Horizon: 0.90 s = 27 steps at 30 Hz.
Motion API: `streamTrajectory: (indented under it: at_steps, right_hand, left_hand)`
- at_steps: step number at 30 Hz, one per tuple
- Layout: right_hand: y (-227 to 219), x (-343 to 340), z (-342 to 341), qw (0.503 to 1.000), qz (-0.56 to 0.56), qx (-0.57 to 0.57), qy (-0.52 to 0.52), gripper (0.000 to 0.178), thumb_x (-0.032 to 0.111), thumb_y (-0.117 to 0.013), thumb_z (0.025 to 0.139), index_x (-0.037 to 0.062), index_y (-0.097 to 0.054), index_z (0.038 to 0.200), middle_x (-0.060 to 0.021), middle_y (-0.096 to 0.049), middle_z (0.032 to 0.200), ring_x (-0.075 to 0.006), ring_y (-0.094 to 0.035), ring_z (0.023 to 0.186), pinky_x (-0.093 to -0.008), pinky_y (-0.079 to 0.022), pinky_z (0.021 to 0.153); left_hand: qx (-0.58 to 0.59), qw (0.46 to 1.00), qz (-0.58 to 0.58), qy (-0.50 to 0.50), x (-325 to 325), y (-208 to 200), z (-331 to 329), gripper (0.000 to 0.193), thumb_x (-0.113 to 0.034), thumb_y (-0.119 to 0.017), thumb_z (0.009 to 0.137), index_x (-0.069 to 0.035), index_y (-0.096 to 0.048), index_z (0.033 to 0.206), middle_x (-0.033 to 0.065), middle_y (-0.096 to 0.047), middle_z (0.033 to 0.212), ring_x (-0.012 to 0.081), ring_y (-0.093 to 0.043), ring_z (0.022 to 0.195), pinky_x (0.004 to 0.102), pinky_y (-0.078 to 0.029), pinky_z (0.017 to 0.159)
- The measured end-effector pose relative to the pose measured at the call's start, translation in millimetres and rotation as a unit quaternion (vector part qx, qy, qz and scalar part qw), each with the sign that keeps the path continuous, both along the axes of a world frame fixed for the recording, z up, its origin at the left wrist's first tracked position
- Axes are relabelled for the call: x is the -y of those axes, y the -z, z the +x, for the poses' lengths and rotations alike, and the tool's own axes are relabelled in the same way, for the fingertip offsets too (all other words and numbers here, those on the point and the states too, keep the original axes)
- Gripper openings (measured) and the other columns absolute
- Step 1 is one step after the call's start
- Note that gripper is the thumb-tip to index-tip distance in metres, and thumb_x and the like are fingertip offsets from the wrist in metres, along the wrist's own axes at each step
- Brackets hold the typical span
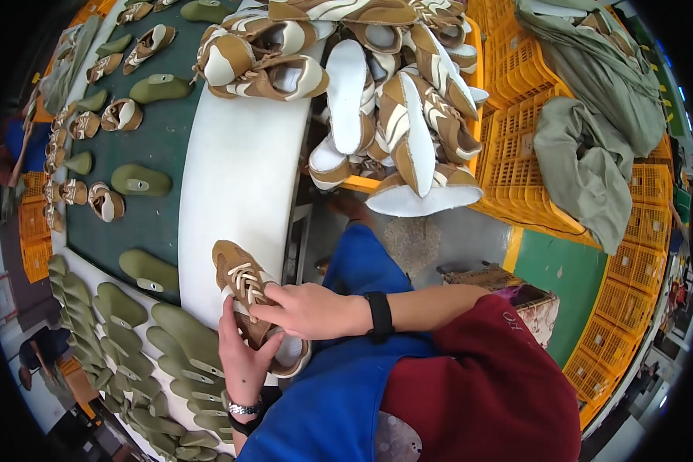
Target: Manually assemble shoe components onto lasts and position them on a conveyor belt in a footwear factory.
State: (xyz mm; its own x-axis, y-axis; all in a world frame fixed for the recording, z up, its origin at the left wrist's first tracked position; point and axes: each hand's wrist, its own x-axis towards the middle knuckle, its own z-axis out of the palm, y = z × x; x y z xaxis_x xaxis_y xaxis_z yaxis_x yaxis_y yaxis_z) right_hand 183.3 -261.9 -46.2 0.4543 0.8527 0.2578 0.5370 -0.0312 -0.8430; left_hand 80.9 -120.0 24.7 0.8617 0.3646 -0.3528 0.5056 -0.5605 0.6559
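The left hand (pixel 242 360) cups the shoe (pixel 246 296) from below at its heel end, fingers curled around it. The shoe rests on the white bench (pixel 239 177) edge, long axis running up-left to lower-right, toe pointing up-left, away from the person. The right hand (pixel 308 309) reaches in from the right, fingers pinched at the laces (pixel 245 279), equally close.

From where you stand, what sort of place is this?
Most likely a shoe factory line: green shoe lasts on a conveyor belt, a yellow crate heaped with finished sneakers, and both hands working a tan sneaker.
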Motion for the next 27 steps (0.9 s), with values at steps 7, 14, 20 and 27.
streamTrajectory:
  at_steps: [7,14,20,27]
  right_hand:
    - [-15,4,-21,0.997,0.056,0.036,-0.033,0.026,0.008,-0.056,0.077,0.0057,-0.058,0.103,-0.0131,-0.048,0.09,-0.0268,-0.059,0.069,-0.0346,-0.05,0.053]
    - [-41,-17,-15,0.988,0.14,0.057,-0.014,0.031,0.004,-0.061,0.073,0.0103,-0.064,0.103,-0.0049,-0.056,0.089,-0.0199,-0.062,0.074,-0.03,-0.053,0.058]
    - [-86,-58,-17,0.971,0.125,0.089,-0.184,0.025,0.001,-0.061,0.074,0.0088,-0.064,0.098,-0.0085,-0.056,0.09,-0.0238,-0.061,0.073,-0.0316,-0.052,0.06]
    - [-108,-49,-18,0.943,0.095,0.06,-0.313,0.027,-0.007,-0.048,0.079,0.002,-0.059,0.103,-0.0183,-0.052,0.095,-0.0343,-0.056,0.086,-0.0397,-0.047,0.071]
  left_hand:
    - [0.066,0.954,0.275,0.102,21,-14,-35,0.035,-0.006,-0.067,0.077,0.003,-0.059,0.11,0.0189,-0.055,0.106,0.0358,-0.056,0.094,0.0393,-0.047,0.078]
    - [0.216,0.932,0.264,-0.122,34,-24,-51,0.02,-0.003,-0.061,0.08,0.001,-0.063,0.099,0.0179,-0.063,0.091,0.0338,-0.062,0.08,0.0379,-0.051,0.07]
    - [0.248,0.853,0.35,-0.298,48,-45,-73,0.016,-0.002,-0.061,0.08,0.001,-0.062,0.097,0.0165,-0.063,0.091,0.0324,-0.062,0.079,0.0361,-0.05,0.069]
    - [0.259,0.768,0.432,-0.394,96,-39,-70,0.029,-0.005,-0.062,0.08,0.005,-0.056,0.106,0.0195,-0.06,0.098,0.0336,-0.059,0.088,0.0375,-0.05,0.077]
